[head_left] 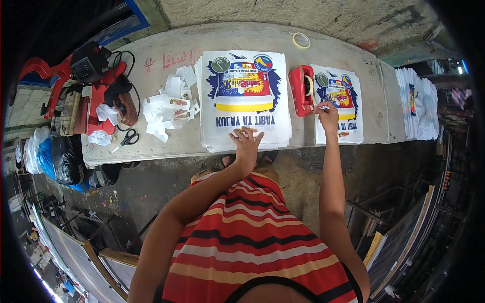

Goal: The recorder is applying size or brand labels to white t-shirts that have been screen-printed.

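My left hand (245,146) lies with fingers spread on the lower part of a stack of white printed sheets (208,121). A small printed label (252,131) shows partly under its fingertips. The print, in blue, red and yellow, faces away from me. My right hand (329,113) is closed in a pinch at the near end of a red tape dispenser (295,93), apparently on the tape's free end. Inside the dispenser sits a roll of tape (308,86). Beside it, partly under my right hand, is a second stack of the same printed sheets (354,123).
Left of the sheets are loose white paper slips (159,112), scissors (126,140) and a red machine (96,118) with a black cable. A tape roll (300,40) lies at the table's far edge. Folded printed goods (422,106) are piled at far right; plastic bags (65,156) are at left.
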A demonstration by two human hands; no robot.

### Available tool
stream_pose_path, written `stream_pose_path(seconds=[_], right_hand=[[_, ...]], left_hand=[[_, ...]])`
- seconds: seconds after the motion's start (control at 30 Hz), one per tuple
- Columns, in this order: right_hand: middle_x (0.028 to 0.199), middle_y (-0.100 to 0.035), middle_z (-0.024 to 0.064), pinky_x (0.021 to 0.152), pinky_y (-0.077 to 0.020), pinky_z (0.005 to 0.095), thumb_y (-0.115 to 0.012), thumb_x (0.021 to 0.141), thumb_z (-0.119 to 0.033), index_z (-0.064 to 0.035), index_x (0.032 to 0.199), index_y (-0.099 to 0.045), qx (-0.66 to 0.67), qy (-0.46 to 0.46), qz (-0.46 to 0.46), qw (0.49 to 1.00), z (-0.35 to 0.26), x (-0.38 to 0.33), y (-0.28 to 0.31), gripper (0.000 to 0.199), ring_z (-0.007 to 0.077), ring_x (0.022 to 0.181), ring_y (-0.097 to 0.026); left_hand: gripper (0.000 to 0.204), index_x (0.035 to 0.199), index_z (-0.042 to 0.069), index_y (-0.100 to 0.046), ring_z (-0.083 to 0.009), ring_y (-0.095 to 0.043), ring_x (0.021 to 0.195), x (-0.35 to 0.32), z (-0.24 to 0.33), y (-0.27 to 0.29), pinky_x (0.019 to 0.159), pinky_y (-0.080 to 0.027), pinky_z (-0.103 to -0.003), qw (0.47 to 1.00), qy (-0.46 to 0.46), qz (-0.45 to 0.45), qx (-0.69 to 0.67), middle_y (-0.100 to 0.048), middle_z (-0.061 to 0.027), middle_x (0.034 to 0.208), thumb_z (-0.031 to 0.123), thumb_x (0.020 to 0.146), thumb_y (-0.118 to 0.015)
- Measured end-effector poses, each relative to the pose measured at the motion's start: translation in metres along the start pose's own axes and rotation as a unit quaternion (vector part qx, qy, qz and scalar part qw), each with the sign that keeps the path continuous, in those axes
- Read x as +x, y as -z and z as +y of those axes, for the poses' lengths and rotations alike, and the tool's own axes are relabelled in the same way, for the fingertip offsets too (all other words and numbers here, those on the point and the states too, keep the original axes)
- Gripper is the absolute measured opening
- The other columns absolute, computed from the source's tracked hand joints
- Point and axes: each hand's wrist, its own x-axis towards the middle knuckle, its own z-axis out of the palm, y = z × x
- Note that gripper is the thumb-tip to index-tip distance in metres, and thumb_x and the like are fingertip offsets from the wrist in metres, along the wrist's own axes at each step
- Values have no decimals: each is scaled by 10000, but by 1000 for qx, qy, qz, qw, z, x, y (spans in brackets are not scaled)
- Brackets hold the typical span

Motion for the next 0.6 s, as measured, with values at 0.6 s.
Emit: stream_pose_path(seconds=[0.6], right_hand=[[806,-642,109,650,-498,340,-645,912,-15,-55,1183,-550,-148,179,36,972,49,-20,-4,290,211,696,-613]], left_hand=[[732,1595,271,-276,-551,-491,1236,-3,0,10,994,-408,-710,999,-14,-30,3,-389,-342,1417,287,928,-577]])
